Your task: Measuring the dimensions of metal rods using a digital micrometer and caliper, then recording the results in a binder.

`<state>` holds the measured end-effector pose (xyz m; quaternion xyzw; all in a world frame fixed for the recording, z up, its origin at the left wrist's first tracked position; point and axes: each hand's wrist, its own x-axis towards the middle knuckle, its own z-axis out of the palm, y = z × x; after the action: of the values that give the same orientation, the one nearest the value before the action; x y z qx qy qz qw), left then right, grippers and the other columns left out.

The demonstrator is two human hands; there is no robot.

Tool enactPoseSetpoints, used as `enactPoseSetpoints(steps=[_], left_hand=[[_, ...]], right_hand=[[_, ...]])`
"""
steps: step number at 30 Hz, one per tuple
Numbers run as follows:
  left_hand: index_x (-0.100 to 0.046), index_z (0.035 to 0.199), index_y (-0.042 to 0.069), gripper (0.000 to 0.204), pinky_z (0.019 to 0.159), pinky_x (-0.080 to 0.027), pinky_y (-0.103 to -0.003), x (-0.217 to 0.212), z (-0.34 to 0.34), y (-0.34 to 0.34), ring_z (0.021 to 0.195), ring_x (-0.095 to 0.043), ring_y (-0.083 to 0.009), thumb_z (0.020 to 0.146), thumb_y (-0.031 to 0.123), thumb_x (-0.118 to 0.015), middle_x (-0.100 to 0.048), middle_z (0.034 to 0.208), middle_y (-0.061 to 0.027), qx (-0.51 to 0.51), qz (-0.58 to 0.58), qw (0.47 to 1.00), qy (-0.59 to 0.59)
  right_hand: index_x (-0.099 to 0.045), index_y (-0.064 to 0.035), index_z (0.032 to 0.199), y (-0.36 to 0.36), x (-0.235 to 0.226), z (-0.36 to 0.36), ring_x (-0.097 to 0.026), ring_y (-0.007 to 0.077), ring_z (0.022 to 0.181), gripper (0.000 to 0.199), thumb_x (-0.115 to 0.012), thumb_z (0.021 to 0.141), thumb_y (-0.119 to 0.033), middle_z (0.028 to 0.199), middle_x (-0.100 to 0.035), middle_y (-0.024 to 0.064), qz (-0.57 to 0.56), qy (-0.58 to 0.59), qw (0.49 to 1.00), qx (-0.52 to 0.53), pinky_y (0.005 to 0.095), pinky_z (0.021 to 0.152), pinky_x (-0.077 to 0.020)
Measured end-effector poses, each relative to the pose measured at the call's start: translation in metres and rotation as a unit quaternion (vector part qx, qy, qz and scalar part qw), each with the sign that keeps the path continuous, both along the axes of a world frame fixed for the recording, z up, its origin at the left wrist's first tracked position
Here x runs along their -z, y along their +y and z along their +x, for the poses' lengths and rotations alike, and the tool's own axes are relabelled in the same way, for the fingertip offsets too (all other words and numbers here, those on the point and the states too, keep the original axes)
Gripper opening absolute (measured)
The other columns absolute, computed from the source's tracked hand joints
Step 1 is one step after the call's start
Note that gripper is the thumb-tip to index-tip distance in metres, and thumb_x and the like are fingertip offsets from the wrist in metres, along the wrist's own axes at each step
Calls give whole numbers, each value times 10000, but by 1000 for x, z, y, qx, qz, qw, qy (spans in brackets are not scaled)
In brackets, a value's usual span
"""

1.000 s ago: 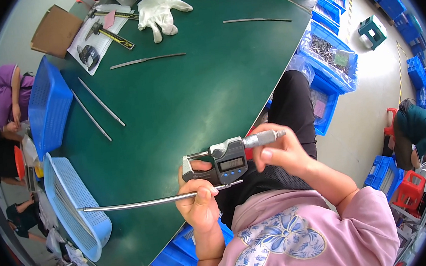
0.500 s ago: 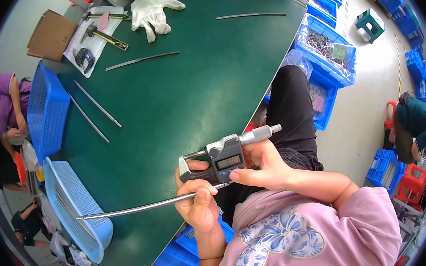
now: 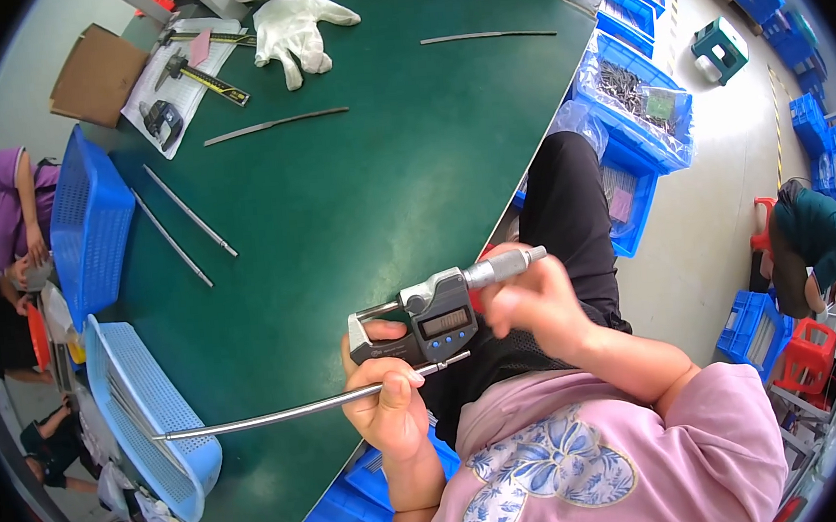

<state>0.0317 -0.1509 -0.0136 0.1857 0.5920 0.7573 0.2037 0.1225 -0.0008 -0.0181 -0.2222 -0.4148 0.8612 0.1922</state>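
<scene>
Since the earlier frames, both hands and the instrument have kept their place at the near edge of the table; the gauge sits marginally lower against the lap, and the rod remains level.

Left hand (image 3: 387, 401): fingers clenched around the frame of a grey digital micrometer with a dark display body (image 3: 432, 317), thumb laid along its underside. The same hand pinches a long, slender, slightly bent polished metal rod (image 3: 283, 414), which passes through the fist; its far end reaches the rim of a light blue perforated plastic basket (image 3: 144, 400) at the near left corner of the table, and its short end projects just under the micrometer.

Right hand (image 3: 530, 306): fingers curled about the silver thimble of the micrometer, fingertips grasping the barrel.

Green table (image 3: 353, 188): a second, darker blue mesh basket (image 3: 91, 218) stands tilted along the left edge. Two thin rods (image 3: 184, 220) lie beside it. A further flat strip (image 3: 275, 125) lies toward the far left, and another rod (image 3: 489, 36) near the far right edge. A white fabric glove (image 3: 297, 30) lies at the far edge, next to a sheet of paper carrying hand tools (image 3: 173, 84) and a brown cardboard piece (image 3: 94, 75).

Blue plastic bins (image 3: 637, 106) stand on the floor to the right.
</scene>
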Motion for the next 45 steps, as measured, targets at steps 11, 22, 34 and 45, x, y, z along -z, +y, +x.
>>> enactPoseSetpoints(steps=[11,22,34,45], left_hand=[[-596,671,0,271,827,-350,-324,3,4,0,938,-480,-234,803,235,-626,-516,996,-194,22,73,997,-3],[-605,704,-5,217,639,-371,-219,0,5,1,817,-491,-150,820,179,-607,-493,1043,-175,50,96,994,-21],[-623,747,7,225,687,-445,-240,-32,-27,11,938,-517,-174,844,208,-588,-474,1106,-116,23,118,991,-67],[-581,859,-17,227,508,-366,-237,-22,-94,5,543,-458,-110,889,202,-532,-517,617,-38,81,197,955,-206]], right_hand=[[-547,31,954,36,10,19,-552,132,783,217,-625,752,17,902,-578,106,376,67,923,36,242,671,-433],[-522,34,926,29,11,17,-568,113,576,248,-581,851,-196,680,-584,71,68,27,996,-40,238,522,-466],[-488,-51,674,50,-44,-71,-380,64,405,282,-669,777,-241,525,-437,-23,143,-69,986,-58,218,361,-264],[-518,-102,729,153,-25,-266,-459,87,437,232,-650,812,-274,564,-506,-7,15,-225,972,72,221,389,-379]])
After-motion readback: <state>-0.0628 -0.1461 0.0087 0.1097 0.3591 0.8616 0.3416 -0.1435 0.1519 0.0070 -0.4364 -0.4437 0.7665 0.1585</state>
